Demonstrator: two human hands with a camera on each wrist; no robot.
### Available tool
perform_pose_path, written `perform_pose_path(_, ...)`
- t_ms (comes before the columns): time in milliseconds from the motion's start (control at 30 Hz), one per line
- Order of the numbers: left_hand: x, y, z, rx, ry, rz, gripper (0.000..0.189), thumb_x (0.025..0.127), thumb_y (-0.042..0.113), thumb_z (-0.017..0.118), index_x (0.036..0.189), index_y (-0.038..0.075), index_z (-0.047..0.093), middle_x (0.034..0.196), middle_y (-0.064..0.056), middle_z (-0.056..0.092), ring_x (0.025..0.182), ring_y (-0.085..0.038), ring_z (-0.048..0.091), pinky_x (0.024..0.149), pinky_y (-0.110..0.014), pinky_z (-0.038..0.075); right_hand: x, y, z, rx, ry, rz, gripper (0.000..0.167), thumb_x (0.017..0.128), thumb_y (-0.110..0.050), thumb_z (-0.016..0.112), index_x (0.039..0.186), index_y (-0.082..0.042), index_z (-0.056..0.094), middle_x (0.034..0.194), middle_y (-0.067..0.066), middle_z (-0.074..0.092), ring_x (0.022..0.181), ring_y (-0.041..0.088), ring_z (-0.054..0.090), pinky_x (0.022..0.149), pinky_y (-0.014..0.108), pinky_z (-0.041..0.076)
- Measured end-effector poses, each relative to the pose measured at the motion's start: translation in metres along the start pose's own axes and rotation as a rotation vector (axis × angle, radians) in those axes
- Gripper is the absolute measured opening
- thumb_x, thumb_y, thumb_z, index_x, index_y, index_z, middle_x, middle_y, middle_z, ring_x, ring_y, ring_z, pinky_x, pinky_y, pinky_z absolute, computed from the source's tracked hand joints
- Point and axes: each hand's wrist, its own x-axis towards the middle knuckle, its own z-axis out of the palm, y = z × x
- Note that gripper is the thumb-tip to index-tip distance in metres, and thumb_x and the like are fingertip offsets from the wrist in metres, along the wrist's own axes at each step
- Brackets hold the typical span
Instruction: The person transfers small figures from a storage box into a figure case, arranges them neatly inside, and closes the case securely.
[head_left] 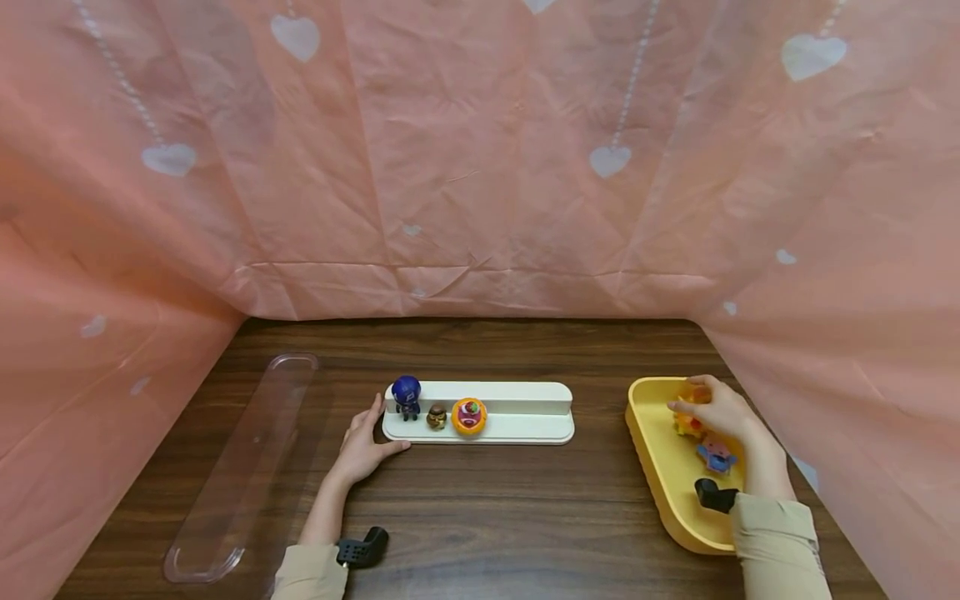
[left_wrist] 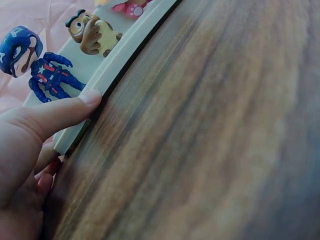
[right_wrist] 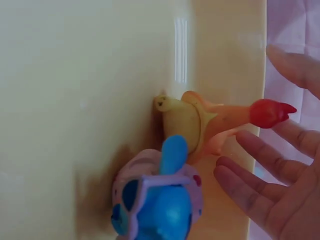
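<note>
My left hand [head_left: 363,454] grips the left end of a white stepped display stand [head_left: 525,427]; in the left wrist view its thumb [left_wrist: 65,114] lies along the front edge. On the stand are a blue-helmeted figurine [head_left: 407,397], a small brown owl figurine [head_left: 437,417] and a round orange toy [head_left: 468,416] with a pink and red middle. My right hand [head_left: 723,410] is over the far end of a yellow tray [head_left: 660,467]. Its fingers are spread beside a yellow-orange toy figure with a red tip [right_wrist: 220,122]. Nearer in the tray lies a pink and blue toy figure [right_wrist: 162,200].
A clear plastic cover [head_left: 240,467] lies on the left of the dark wooden table [head_left: 480,508]. Pink cloth [head_left: 480,167] with white hearts hangs at the back and both sides. Each wrist wears a black camera mount [head_left: 363,547].
</note>
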Motion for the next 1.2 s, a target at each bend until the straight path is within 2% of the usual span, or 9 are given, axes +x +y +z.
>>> perform_pose_path(100,0.0,0.0,0.0,0.004,0.0,0.003,0.106,0.079,0.037,0.081,0.157,0.005,0.016,0.151,-0.03,0.026,0.136,-0.05,0.024,0.108,-0.065,0.02,0.001,0.002,0.001,0.002,-0.001,0.0,0.08,0.092,-0.044,0.065,0.137,0.015,0.034,0.125,0.04,0.046,0.102,0.046,0.052,0.086,0.057,0.044)
perform_pose_path(267,0.0,0.0,0.0,0.005,0.001,0.004,0.107,0.079,0.037,0.081,0.157,0.005,0.015,0.152,-0.03,0.026,0.137,-0.049,0.024,0.108,-0.065,0.019,0.004,0.005,0.005,0.016,-0.019,0.004,0.075,0.091,-0.037,0.067,0.133,0.016,0.036,0.114,0.034,0.051,0.087,0.033,0.055,0.072,0.041,0.048)
perform_pose_path(467,-0.001,0.0,-0.001,0.008,0.001,0.004,0.107,0.08,0.037,0.081,0.157,0.005,0.015,0.152,-0.03,0.026,0.137,-0.049,0.023,0.108,-0.065,0.02,0.006,0.009,0.015,0.111,-0.013,-0.004,0.068,0.085,-0.018,0.074,0.129,0.018,0.036,0.101,0.028,0.052,0.065,0.023,0.053,0.054,0.034,0.047)
perform_pose_path(567,-0.001,0.001,-0.001,0.012,0.002,0.006,0.107,0.08,0.037,0.081,0.157,0.004,0.015,0.152,-0.03,0.026,0.136,-0.05,0.024,0.108,-0.065,0.02,0.006,0.01,0.017,0.131,-0.006,-0.025,0.071,0.079,-0.009,0.078,0.128,0.019,0.036,0.098,0.027,0.052,0.066,0.024,0.054,0.054,0.034,0.048)
perform_pose_path(700,0.0,0.0,-0.001,0.011,0.004,0.004,0.107,0.08,0.037,0.081,0.157,0.004,0.015,0.151,-0.031,0.026,0.136,-0.05,0.024,0.108,-0.065,0.02,0.008,0.011,0.017,0.094,0.013,-0.086,0.069,0.071,-0.003,0.081,0.122,0.021,0.04,0.096,0.026,0.054,0.08,0.027,0.054,0.065,0.034,0.048)
perform_pose_path(767,0.0,0.0,-0.001,0.016,0.006,0.006,0.106,0.08,0.036,0.081,0.156,0.003,0.016,0.151,-0.031,0.026,0.136,-0.051,0.025,0.108,-0.065,0.021,0.009,0.013,0.017,0.081,0.019,-0.1,0.067,0.069,-0.001,0.08,0.12,0.02,0.042,0.094,0.025,0.054,0.08,0.026,0.053,0.066,0.034,0.047)
perform_pose_path(1000,0.0,0.0,-0.001,0.006,0.002,-0.002,0.107,0.079,0.036,0.081,0.157,0.005,0.016,0.151,-0.031,0.026,0.136,-0.05,0.024,0.108,-0.065,0.02,0.008,0.014,0.019,0.153,-0.019,-0.045,0.067,0.072,0.0,0.074,0.125,0.016,0.037,0.094,0.025,0.05,0.051,0.02,0.049,0.045,0.034,0.045)
perform_pose_path(1100,0.0,-0.001,-0.001,0.007,0.002,0.003,0.107,0.079,0.036,0.081,0.157,0.005,0.016,0.15,-0.032,0.026,0.135,-0.051,0.025,0.108,-0.065,0.021,0.008,0.014,0.019,0.14,-0.007,-0.073,0.067,0.071,-0.001,0.075,0.125,0.016,0.039,0.095,0.025,0.051,0.054,0.02,0.05,0.045,0.034,0.045)
perform_pose_path(1200,0.0,-0.001,-0.001,0.004,-0.001,0.003,0.107,0.079,0.036,0.081,0.157,0.005,0.015,0.151,-0.032,0.025,0.136,-0.051,0.025,0.108,-0.065,0.02,0.008,0.013,0.019,0.097,0.012,-0.115,0.067,0.071,-0.004,0.076,0.126,0.016,0.043,0.098,0.025,0.052,0.065,0.021,0.051,0.049,0.033,0.045)
